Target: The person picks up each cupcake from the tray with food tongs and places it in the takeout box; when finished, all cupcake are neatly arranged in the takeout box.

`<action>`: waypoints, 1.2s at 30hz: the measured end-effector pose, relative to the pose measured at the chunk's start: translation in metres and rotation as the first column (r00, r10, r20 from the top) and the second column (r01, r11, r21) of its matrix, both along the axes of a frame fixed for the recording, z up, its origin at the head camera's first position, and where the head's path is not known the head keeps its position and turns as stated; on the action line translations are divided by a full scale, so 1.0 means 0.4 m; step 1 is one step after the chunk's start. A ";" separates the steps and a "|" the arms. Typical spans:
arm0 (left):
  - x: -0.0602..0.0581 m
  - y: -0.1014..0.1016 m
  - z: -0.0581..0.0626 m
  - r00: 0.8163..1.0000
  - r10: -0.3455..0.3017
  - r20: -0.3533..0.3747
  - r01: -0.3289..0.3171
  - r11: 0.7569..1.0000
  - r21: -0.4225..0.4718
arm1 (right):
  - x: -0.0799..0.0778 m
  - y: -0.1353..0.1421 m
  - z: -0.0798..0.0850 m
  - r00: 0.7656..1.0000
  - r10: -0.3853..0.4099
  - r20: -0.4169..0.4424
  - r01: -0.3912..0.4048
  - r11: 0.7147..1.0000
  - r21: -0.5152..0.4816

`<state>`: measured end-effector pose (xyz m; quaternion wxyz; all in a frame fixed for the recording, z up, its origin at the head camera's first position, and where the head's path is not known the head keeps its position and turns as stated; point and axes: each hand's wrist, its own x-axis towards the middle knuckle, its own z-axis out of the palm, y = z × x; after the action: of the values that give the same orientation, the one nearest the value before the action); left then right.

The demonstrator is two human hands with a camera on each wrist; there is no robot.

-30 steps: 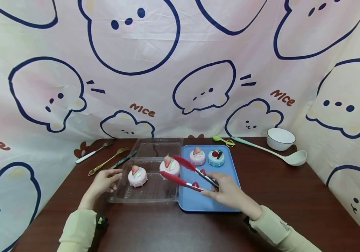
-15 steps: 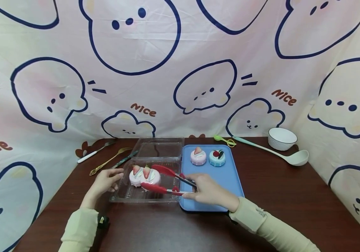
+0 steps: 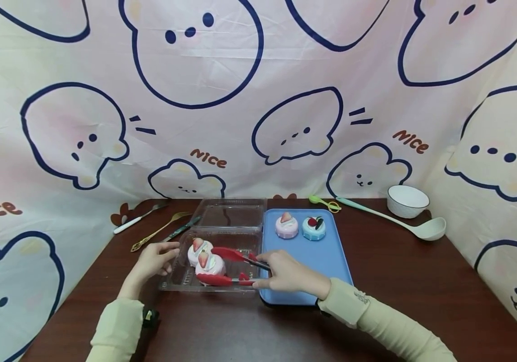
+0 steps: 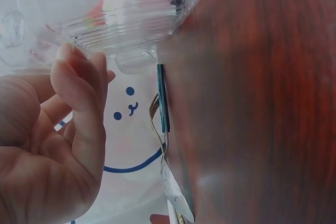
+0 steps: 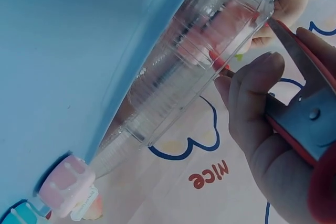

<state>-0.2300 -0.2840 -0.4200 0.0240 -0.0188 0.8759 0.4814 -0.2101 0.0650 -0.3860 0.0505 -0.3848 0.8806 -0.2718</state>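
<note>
My right hand (image 3: 287,272) grips red-tipped metal tongs (image 3: 213,279) over a clear plastic container (image 3: 177,286). Between the red tips sits a pink-and-white toy cake (image 3: 215,266) topped with a strawberry. Close behind it in the same container is a matching strawberry cake (image 3: 193,256), partly hidden by the front one. The fingers of my left hand (image 3: 149,264) are loosely bent at the container's left edge. From the left wrist view, the fingertips of my left hand (image 4: 79,108) are right at the clear rim.
A blue tray (image 3: 308,261) adjoins the container on the right, bearing a pink cake (image 3: 287,227) and a blue cake (image 3: 314,230). Cutlery, including a golden fork (image 3: 154,235), lies behind my left hand. Back right are a pale ladle (image 3: 430,230) and a white bowl (image 3: 408,203).
The tongs, with the strawberry cake, have moved left from the container's right edge, then toward me, in front of the other cake. My left hand stays at the container's edge.
</note>
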 end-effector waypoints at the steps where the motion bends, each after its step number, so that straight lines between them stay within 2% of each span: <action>1: -0.001 0.000 0.000 1.000 0.000 0.001 0.000 1.000 -0.001 | -0.002 -0.001 0.002 1.000 0.006 -0.003 -0.006 1.000 0.000; 13: 0.001 0.000 -0.001 1.000 0.009 -0.020 -0.009 0.999 -0.036 | -0.023 -0.019 0.017 0.998 0.055 0.011 -0.056 0.997 0.044; 22: 0.000 0.003 -0.007 0.999 0.022 -0.026 -0.023 0.999 -0.040 | -0.032 -0.026 0.022 0.998 0.054 0.018 -0.055 0.995 0.088; 36: 0.003 0.001 -0.003 1.000 0.007 -0.018 -0.007 1.000 -0.017 | -0.053 -0.016 0.028 0.996 0.089 0.020 -0.090 0.994 0.064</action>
<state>-0.2287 -0.2835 -0.4211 0.0142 -0.0176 0.8800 0.4744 -0.2312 0.0585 -0.3747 0.0827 -0.4197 0.8705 -0.2436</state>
